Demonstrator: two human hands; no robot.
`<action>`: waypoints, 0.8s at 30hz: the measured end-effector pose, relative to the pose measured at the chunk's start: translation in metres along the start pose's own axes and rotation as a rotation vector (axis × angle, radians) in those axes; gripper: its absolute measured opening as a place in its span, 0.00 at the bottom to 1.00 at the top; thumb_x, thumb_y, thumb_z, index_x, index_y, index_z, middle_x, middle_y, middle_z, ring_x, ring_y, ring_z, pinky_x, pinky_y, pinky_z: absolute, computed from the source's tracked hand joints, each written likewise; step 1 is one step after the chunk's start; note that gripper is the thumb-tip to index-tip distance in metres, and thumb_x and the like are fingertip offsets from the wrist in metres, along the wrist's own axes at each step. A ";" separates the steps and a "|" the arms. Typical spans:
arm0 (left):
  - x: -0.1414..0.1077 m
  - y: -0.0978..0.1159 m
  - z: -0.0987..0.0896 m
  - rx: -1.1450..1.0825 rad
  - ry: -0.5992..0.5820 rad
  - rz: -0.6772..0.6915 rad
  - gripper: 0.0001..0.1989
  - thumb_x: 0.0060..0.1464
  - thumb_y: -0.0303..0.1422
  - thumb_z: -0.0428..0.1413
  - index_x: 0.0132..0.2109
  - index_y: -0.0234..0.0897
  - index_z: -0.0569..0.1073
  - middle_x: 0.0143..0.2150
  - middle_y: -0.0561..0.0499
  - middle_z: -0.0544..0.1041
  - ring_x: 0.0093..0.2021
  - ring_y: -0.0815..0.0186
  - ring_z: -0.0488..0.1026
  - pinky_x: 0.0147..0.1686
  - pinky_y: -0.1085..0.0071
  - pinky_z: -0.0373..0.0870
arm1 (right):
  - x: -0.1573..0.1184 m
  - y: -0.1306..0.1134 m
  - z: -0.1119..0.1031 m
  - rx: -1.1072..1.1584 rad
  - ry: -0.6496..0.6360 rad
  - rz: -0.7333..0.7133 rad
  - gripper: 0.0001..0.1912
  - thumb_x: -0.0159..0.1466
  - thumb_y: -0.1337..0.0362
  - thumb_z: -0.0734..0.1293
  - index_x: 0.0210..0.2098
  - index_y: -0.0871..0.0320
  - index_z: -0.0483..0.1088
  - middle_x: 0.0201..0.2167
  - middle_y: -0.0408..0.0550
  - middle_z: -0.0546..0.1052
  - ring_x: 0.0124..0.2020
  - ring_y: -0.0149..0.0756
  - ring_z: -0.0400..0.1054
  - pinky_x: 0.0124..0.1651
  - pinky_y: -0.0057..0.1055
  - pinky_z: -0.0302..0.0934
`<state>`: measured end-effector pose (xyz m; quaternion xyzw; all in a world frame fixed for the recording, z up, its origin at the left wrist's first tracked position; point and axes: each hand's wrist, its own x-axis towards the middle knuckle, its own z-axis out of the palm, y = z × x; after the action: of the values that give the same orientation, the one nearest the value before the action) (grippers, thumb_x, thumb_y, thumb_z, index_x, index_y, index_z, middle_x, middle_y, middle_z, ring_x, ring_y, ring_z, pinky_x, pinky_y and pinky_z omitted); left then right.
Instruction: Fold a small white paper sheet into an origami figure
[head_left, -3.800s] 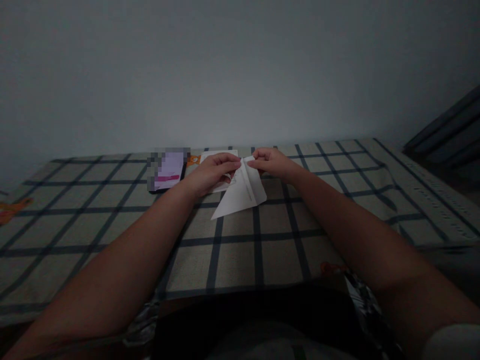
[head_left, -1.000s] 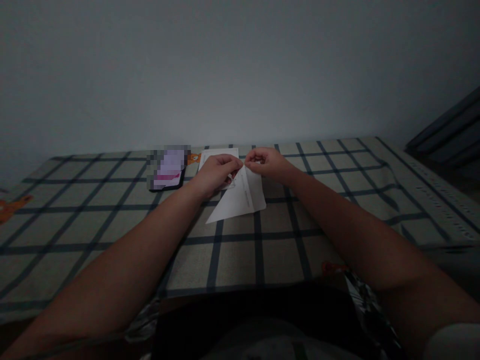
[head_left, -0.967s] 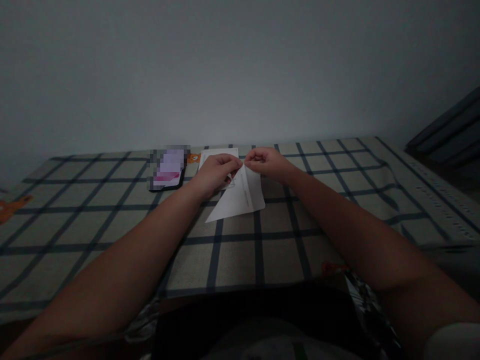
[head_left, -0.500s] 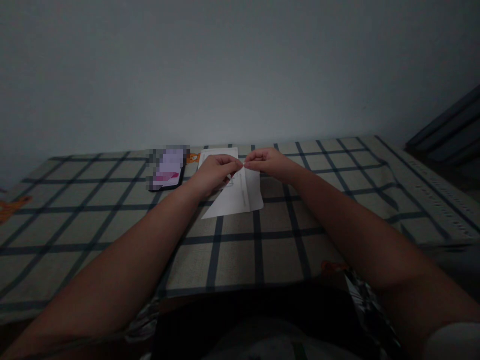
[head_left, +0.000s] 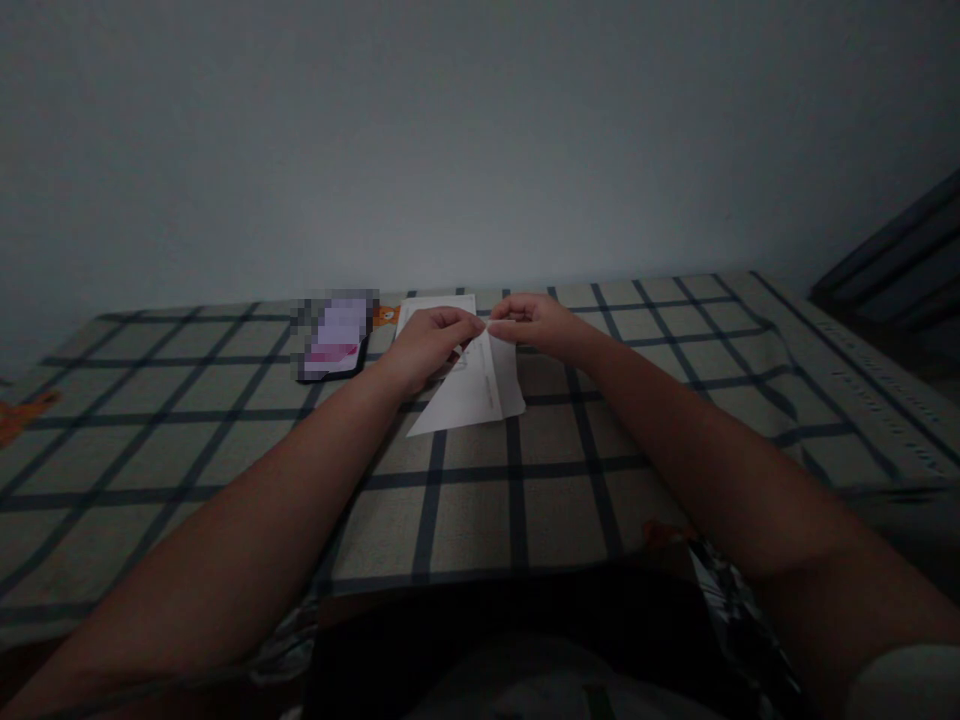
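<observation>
A folded sheet of white paper (head_left: 469,392) with faint printed marks hangs between my hands above the checked cloth. Its upper tip is pinched by my left hand (head_left: 433,345), whose thumb and fingers are closed together. From the other side, my right hand (head_left: 536,323) grips the same tip between thumb and forefinger. A crease runs down the paper toward me, with a wide pointed flap on the left and a narrower one on the right. The fingertips hide the very top of the fold.
A phone (head_left: 337,340), its screen lit and blurred out, lies left of my hands. Behind my left hand lies another white printed sheet (head_left: 439,302). The checked tablecloth (head_left: 570,490) covers the table, and a pale wall (head_left: 480,150) stands behind it.
The paper's lower edge has shifted slightly, and its right flap has swung a little inward. Both hands keep their pinch at almost the same place.
</observation>
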<state>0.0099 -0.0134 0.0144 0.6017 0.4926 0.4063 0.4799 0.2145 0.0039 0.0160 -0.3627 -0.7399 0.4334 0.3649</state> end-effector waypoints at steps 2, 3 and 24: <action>0.000 0.001 0.000 0.004 0.006 0.005 0.12 0.46 0.40 0.65 0.33 0.35 0.78 0.24 0.56 0.68 0.20 0.75 0.59 0.20 0.75 0.53 | -0.001 0.001 -0.001 0.010 -0.011 0.035 0.19 0.57 0.51 0.73 0.38 0.61 0.74 0.30 0.43 0.73 0.32 0.32 0.64 0.37 0.30 0.56; -0.001 0.001 0.000 0.004 0.008 0.000 0.12 0.47 0.40 0.65 0.33 0.36 0.78 0.24 0.56 0.68 0.19 0.75 0.59 0.19 0.75 0.53 | -0.001 0.002 -0.002 0.005 -0.012 0.040 0.19 0.57 0.51 0.73 0.38 0.61 0.75 0.31 0.44 0.74 0.33 0.33 0.64 0.37 0.30 0.56; 0.002 -0.006 0.002 -0.017 0.018 0.014 0.11 0.45 0.39 0.65 0.31 0.36 0.78 0.22 0.57 0.68 0.20 0.74 0.59 0.20 0.74 0.50 | 0.003 0.007 -0.001 -0.185 0.000 -0.088 0.16 0.59 0.54 0.70 0.37 0.62 0.76 0.33 0.47 0.75 0.35 0.35 0.65 0.39 0.32 0.56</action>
<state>0.0107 -0.0115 0.0083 0.5973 0.4890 0.4193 0.4778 0.2151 0.0097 0.0102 -0.3620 -0.7918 0.3469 0.3487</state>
